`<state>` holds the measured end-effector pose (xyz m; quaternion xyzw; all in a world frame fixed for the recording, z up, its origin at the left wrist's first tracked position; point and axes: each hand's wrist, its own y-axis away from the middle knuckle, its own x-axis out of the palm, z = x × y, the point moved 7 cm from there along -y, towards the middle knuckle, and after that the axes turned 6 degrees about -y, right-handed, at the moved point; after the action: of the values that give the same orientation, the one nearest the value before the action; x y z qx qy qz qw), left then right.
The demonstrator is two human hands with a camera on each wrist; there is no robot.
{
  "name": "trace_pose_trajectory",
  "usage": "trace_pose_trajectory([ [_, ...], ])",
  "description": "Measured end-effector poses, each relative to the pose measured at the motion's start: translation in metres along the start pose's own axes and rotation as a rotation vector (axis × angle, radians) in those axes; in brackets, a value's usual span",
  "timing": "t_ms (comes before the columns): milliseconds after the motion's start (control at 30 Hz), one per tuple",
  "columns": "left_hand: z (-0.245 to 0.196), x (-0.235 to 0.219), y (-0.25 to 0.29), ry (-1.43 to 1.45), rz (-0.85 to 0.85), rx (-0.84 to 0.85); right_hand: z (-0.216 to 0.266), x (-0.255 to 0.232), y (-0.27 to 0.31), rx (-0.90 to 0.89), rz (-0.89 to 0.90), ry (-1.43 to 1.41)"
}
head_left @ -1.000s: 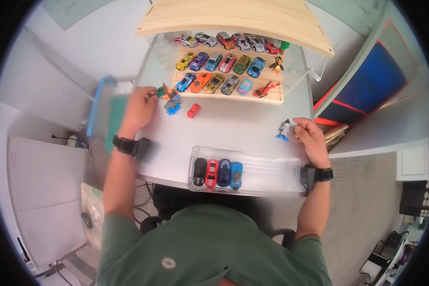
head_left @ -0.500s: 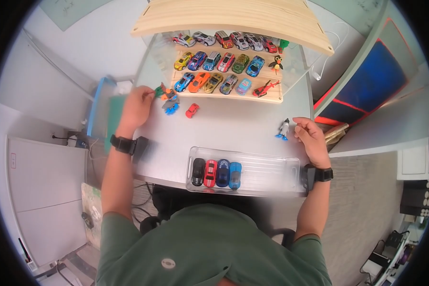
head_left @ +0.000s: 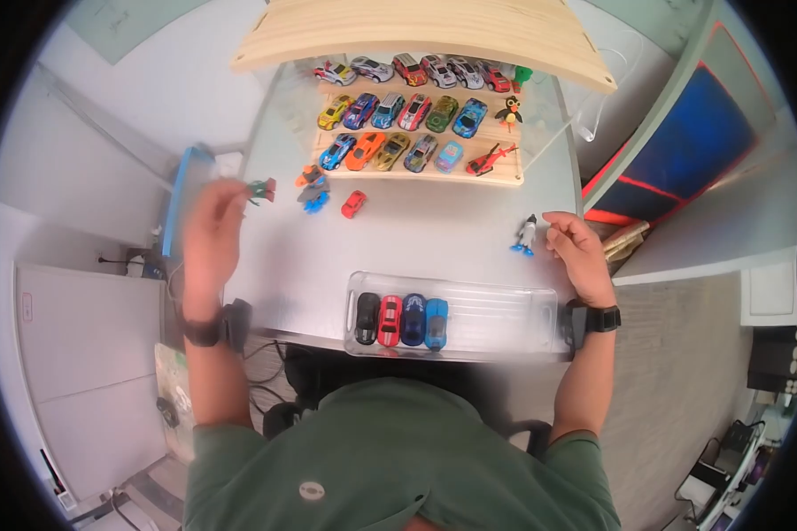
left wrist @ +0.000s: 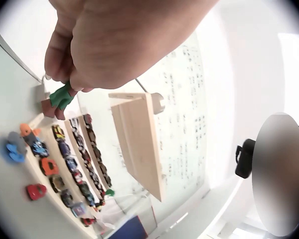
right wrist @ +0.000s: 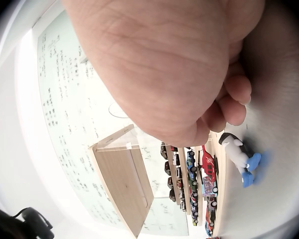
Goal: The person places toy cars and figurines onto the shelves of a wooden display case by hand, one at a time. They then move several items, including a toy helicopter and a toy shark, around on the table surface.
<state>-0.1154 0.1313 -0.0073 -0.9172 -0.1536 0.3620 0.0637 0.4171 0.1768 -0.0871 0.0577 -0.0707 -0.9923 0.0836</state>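
Note:
My left hand (head_left: 212, 234) pinches a small green and brown toy figure (head_left: 261, 189) over the table's left side; in the left wrist view the green figure (left wrist: 61, 99) hangs from the fingertips. To its right lie an orange, grey and blue figure (head_left: 313, 193) and a small red car (head_left: 353, 204). On the right, my right hand (head_left: 579, 257) rests with loosely bent fingers beside a white and black figure with blue feet (head_left: 527, 234), not holding it. That figure (right wrist: 236, 154) lies just past the fingers in the right wrist view.
A tiered wooden rack (head_left: 416, 174) at the back bears several toy cars, a red helicopter (head_left: 492, 160) and a penguin-like figure (head_left: 509, 113), under a wooden top (head_left: 425, 35). At the front edge, a clear tray (head_left: 496, 323) holds several cars at its left end.
My left hand has moved left and toward the front, carrying the green figure away from the orange, grey and blue one. The right hand has stayed in place.

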Motion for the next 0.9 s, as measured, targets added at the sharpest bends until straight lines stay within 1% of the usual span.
trace_pose_trajectory([
  [33, -0.019, 0.0, 0.003, -0.013, -0.006, 0.058, 0.001, 0.001, 0.0, -0.002, -0.006, 0.003],
  [67, -0.031, 0.002, 0.005, -0.014, -0.011, 0.054, 0.001, 0.001, -0.001, -0.004, 0.0, 0.004],
  [133, -0.071, 0.012, 0.009, -0.09, 0.021, 0.223, -0.002, -0.002, -0.001, 0.0, -0.005, 0.018],
  [167, -0.09, 0.02, 0.008, -0.047, 0.063, 0.238, -0.002, -0.001, -0.002, -0.004, 0.0, 0.019],
  [200, -0.098, 0.027, 0.006, -0.047, 0.058, 0.238, -0.003, -0.002, -0.001, 0.001, -0.004, 0.012],
  [267, -0.118, 0.056, 0.002, -0.013, 0.273, 0.352, -0.005, -0.003, -0.001, 0.004, -0.01, 0.007],
  [300, -0.126, 0.064, -0.001, -0.011, 0.271, 0.354, -0.006, -0.003, -0.002, 0.0, -0.007, -0.01],
  [367, -0.148, 0.093, -0.001, -0.065, 0.415, 0.502, -0.005, -0.003, -0.001, -0.004, -0.007, -0.026],
  [400, -0.148, 0.104, -0.005, -0.063, 0.413, 0.503, -0.004, -0.002, -0.001, -0.008, -0.009, -0.023],
  [467, -0.145, 0.132, -0.009, -0.067, 0.469, 0.57, -0.004, -0.003, -0.002, -0.014, -0.014, -0.019],
  [633, -0.146, 0.17, -0.012, -0.115, 0.5, 0.586, -0.004, -0.003, -0.001, -0.014, -0.009, -0.03],
  [700, -0.147, 0.176, -0.014, -0.13, 0.515, 0.589, -0.005, -0.004, -0.001, -0.014, -0.002, -0.033],
  [767, -0.145, 0.185, -0.016, -0.168, 0.603, 0.535, -0.004, -0.004, -0.002, -0.015, 0.003, -0.038],
  [900, -0.14, 0.19, -0.016, -0.221, 0.653, 0.495, -0.002, -0.003, -0.001, -0.011, 0.005, -0.028],
])
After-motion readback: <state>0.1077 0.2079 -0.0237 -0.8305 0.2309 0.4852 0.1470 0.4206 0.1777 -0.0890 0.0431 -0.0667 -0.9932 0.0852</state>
